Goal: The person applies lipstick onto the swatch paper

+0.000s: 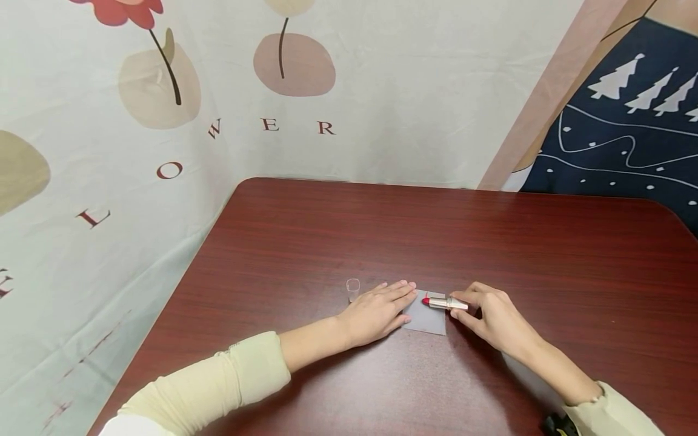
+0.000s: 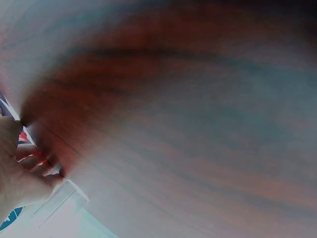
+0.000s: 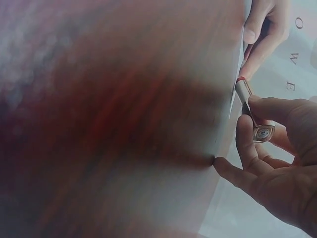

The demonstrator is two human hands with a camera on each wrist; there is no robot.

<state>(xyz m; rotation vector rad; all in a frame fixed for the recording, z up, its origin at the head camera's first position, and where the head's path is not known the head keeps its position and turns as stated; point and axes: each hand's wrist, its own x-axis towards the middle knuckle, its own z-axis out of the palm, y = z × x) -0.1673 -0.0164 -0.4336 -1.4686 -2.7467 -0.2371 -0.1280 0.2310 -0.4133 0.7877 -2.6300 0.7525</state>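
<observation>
In the head view a lipstick (image 1: 447, 303) with a silver case and bared red tip lies across a small pale sheet of paper (image 1: 425, 321). My right hand (image 1: 496, 318) pinches its base between thumb and fingers. A short red mark shows on the paper by the tip. On the paper's left edge rests my left hand (image 1: 376, 312), palm down with fingers straight. The right wrist view shows the lipstick (image 3: 245, 96) tilted with its tip at the paper, and one fingertip of the right hand (image 3: 282, 148) touching the table.
A clear cap (image 1: 353, 287) stands on the reddish-brown wooden table (image 1: 327, 230), just behind the left wrist. A printed cloth (image 1: 409, 91) hangs along the table's far and left sides. Something dark (image 1: 558, 424) lies beside the right sleeve.
</observation>
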